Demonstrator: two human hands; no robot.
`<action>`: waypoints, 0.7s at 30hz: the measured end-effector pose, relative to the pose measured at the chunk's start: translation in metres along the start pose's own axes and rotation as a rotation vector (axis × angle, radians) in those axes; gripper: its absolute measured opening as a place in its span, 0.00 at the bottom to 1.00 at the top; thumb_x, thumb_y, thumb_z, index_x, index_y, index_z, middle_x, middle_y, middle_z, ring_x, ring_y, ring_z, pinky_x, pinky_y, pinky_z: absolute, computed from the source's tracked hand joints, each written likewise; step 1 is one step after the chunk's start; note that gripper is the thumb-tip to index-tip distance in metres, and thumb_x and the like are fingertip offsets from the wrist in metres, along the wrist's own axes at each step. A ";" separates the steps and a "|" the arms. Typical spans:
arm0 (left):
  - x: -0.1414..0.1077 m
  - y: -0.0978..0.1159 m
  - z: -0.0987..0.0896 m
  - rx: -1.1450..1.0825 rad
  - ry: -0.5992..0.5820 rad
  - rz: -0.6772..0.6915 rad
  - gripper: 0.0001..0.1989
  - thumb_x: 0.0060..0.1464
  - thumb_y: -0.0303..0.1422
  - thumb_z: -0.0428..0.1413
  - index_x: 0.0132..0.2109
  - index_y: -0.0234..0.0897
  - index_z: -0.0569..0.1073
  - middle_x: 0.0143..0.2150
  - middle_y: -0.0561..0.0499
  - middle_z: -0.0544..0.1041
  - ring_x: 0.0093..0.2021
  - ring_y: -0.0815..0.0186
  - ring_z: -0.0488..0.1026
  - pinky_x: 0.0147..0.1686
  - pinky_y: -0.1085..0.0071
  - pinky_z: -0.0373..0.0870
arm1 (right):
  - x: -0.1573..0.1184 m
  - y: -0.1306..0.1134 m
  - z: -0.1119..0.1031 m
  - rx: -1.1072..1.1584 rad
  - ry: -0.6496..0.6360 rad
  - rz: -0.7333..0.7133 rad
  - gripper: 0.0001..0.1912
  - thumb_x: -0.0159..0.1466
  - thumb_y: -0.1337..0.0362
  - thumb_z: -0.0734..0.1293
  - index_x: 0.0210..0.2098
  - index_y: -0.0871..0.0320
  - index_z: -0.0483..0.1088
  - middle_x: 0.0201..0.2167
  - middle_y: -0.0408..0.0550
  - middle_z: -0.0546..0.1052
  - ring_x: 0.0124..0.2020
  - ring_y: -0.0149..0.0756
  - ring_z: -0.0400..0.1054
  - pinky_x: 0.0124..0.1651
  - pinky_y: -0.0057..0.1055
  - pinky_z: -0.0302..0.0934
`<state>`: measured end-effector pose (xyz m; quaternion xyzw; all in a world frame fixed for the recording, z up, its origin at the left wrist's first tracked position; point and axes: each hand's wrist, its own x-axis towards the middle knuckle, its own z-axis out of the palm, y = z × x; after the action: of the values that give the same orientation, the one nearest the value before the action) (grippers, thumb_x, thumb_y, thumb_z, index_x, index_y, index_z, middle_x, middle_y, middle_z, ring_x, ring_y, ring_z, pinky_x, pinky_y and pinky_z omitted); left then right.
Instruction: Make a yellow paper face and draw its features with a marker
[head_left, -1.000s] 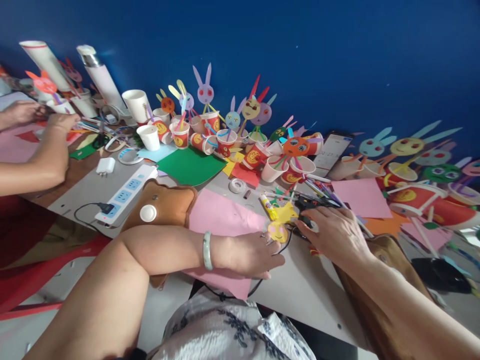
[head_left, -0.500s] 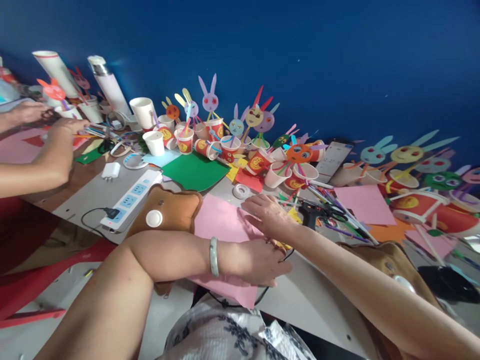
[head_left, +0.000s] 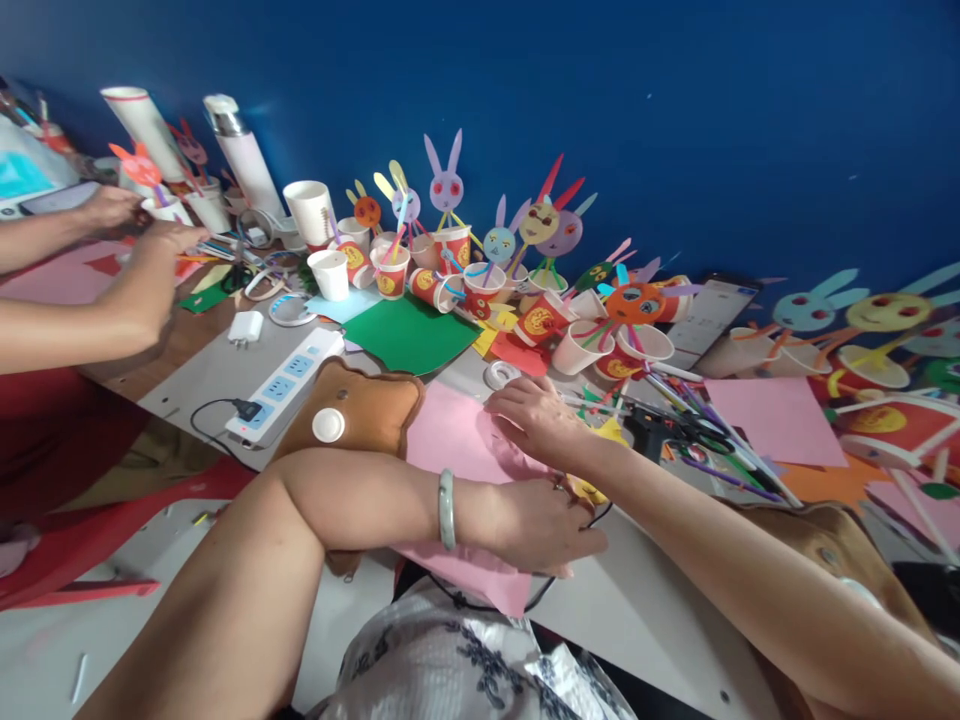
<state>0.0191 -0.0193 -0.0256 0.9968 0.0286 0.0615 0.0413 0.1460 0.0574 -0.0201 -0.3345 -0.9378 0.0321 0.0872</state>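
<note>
left hand (head_left: 536, 525) and right hand (head_left: 536, 418) are lying over pink paper (head_left: 448, 432), can't tell if fingers (head_left: 505, 406) are pinching, but it's looking light, floppy, probably best held by edges

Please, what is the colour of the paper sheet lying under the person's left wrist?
The paper sheet is pink; it shows best in the head view.

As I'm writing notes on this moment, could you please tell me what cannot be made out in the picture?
Head view: most of the round yellow paper face, hidden by the left hand and right forearm.
Head view: whatever is beneath the right hand, covered by the hand itself.
Head view: the writing on the black-edged rectangular phone, too small and blurred.
Head view: the rest of the black object, cut off by the right edge.
</note>
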 end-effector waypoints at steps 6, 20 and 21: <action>0.004 0.000 0.007 0.021 0.001 -0.024 0.16 0.69 0.40 0.53 0.54 0.32 0.74 0.49 0.38 0.79 0.43 0.56 0.79 0.43 0.60 0.71 | 0.012 -0.002 0.006 0.051 -0.007 -0.062 0.12 0.73 0.67 0.62 0.48 0.57 0.78 0.48 0.55 0.83 0.50 0.48 0.70 0.53 0.45 0.58; -0.002 0.000 0.010 0.082 0.128 0.008 0.18 0.66 0.43 0.58 0.49 0.30 0.74 0.42 0.39 0.76 0.41 0.57 0.77 0.41 0.63 0.69 | 0.100 -0.005 -0.015 -0.146 -0.169 0.582 0.21 0.74 0.68 0.54 0.61 0.63 0.69 0.51 0.65 0.81 0.53 0.51 0.75 0.52 0.41 0.65; -0.001 0.000 0.010 0.091 0.132 0.008 0.18 0.65 0.44 0.58 0.49 0.30 0.74 0.44 0.37 0.76 0.41 0.57 0.77 0.41 0.63 0.69 | 0.107 -0.001 -0.016 -0.157 -0.168 0.621 0.21 0.74 0.68 0.54 0.61 0.63 0.69 0.50 0.66 0.81 0.53 0.52 0.76 0.52 0.42 0.66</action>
<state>0.0191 -0.0206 -0.0359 0.9916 0.0302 0.1259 -0.0063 0.0668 0.1246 0.0105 -0.6063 -0.7946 0.0123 -0.0302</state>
